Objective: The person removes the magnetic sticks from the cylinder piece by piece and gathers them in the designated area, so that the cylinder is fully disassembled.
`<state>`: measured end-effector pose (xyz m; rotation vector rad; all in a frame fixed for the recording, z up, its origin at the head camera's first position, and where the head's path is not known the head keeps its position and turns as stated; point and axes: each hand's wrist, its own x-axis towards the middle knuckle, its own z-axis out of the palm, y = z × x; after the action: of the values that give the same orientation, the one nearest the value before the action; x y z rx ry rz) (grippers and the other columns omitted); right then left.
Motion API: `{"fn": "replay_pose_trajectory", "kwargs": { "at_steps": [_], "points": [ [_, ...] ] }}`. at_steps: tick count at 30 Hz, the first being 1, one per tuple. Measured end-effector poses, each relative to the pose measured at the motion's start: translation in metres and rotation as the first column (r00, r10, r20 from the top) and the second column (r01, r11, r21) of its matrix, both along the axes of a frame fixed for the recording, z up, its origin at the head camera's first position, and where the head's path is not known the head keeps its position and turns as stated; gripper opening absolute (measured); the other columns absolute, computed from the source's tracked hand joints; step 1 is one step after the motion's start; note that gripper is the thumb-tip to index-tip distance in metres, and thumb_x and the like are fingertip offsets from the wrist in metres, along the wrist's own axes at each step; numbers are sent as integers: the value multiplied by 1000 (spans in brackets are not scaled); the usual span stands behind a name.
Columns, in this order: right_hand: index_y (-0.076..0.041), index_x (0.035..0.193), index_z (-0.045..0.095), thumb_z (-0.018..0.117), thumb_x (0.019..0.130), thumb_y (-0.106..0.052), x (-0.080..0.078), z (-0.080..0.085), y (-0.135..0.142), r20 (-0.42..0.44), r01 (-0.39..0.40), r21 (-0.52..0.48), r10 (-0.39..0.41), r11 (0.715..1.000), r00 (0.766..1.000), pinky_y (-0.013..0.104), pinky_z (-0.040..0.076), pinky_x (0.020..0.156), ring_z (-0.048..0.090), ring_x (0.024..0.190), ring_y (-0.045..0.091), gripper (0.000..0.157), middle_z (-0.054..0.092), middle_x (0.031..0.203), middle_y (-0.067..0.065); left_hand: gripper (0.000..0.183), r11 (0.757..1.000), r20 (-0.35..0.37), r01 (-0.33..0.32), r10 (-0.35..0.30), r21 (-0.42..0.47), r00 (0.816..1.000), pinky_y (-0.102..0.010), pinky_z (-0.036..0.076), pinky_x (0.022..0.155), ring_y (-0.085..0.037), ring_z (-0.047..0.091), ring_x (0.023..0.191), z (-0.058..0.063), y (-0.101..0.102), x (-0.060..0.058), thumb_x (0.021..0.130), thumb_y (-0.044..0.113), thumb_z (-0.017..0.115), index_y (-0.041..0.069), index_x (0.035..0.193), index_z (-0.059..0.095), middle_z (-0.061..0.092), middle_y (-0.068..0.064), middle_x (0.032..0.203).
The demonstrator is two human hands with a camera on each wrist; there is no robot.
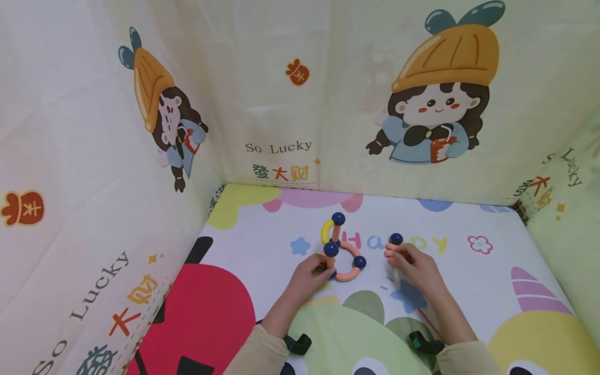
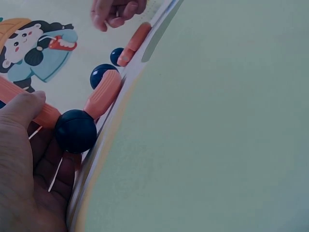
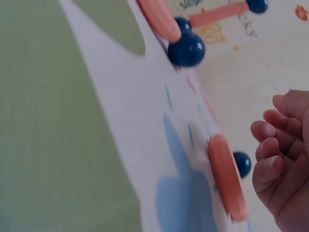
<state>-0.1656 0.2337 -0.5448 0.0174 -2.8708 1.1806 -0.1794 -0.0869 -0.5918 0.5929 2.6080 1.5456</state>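
Observation:
A build of magnetic rods and balls [image 1: 360,262] stands on the table: curved orange rods form a ring with dark blue balls, and a yellow curved rod [image 1: 325,232] rises at its back. My left hand [image 1: 307,276] pinches an upright orange rod [image 2: 46,116] of this build, thumb along its side, close to a blue ball [image 2: 76,131]. To the right, a loose orange rod [image 3: 227,179] lies beside a blue ball [image 1: 396,239]. My right hand [image 1: 417,266] hovers just above them, fingers loosely bent and holding nothing; the wrist views show a gap between hand and rod.
The tabletop [image 1: 262,291] carries printed cartoon shapes and letters. Cream cloth walls [image 1: 267,104] with cartoon prints enclose it at the back and both sides. Dark wrist devices [image 1: 424,344] sit near both sleeves.

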Motion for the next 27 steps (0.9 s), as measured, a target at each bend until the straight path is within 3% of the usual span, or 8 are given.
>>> {"fn": "replay_pose_trajectory", "kwargs": {
  "at_steps": [6, 13, 17, 20, 24, 27],
  "points": [
    [-14, 111, 67, 64, 97, -30, -4, -3, -29, -100, -117, -12, 115, 993, 988, 23, 43, 59, 51, 68, 7, 22, 67, 90, -2, 27, 1000, 28, -9, 8, 2, 1000, -25, 53, 85, -7, 61, 94, 2, 0, 0, 93, 46, 65, 24, 109, 66, 66, 7, 107],
    [-18, 117, 66, 65, 96, -31, -9, -11, -56, -83, -218, 23, 219, 976, 972, 24, 44, 55, 49, 66, 8, 25, 63, 104, -2, 29, 1000, 48, -26, 26, -14, 999, -24, 53, 84, -7, 60, 92, 4, 0, 0, 93, 46, 65, 24, 112, 65, 66, 7, 107],
    [-22, 127, 63, 66, 96, -32, -12, -18, -64, -51, -226, 34, 227, 974, 973, 27, 48, 66, 53, 76, 11, 33, 59, 126, 0, 29, 1000, 31, -18, 19, -20, 999, -24, 52, 83, -8, 58, 90, 4, 0, 0, 93, 45, 65, 22, 110, 65, 66, 6, 106],
    [-24, 132, 61, 65, 96, -34, -14, -22, -67, -23, -232, 55, 234, 971, 972, 36, 52, 80, 58, 92, 17, 38, 57, 136, 1, 27, 1000, 13, -15, 15, -20, 1000, -25, 52, 83, -8, 59, 90, 3, 0, -1, 93, 45, 66, 22, 109, 66, 65, 6, 105],
    [-26, 135, 60, 64, 95, -37, -14, -25, -70, 22, -221, 63, 220, 973, 975, 49, 50, 94, 59, 111, 23, 42, 55, 139, 2, 26, 1000, -4, -8, 8, -11, 1000, -25, 53, 83, -8, 60, 91, 3, 1, 0, 93, 44, 66, 21, 106, 67, 66, 6, 105],
    [-27, 135, 60, 64, 95, -39, -14, -27, -70, 41, -210, 59, 208, 976, 977, 47, 50, 93, 58, 108, 22, 41, 55, 139, 1, 26, 1000, -11, -6, 5, -9, 1000, -25, 53, 83, -8, 60, 90, 2, 0, 0, 93, 43, 67, 21, 106, 67, 66, 5, 105]
  ]
}}
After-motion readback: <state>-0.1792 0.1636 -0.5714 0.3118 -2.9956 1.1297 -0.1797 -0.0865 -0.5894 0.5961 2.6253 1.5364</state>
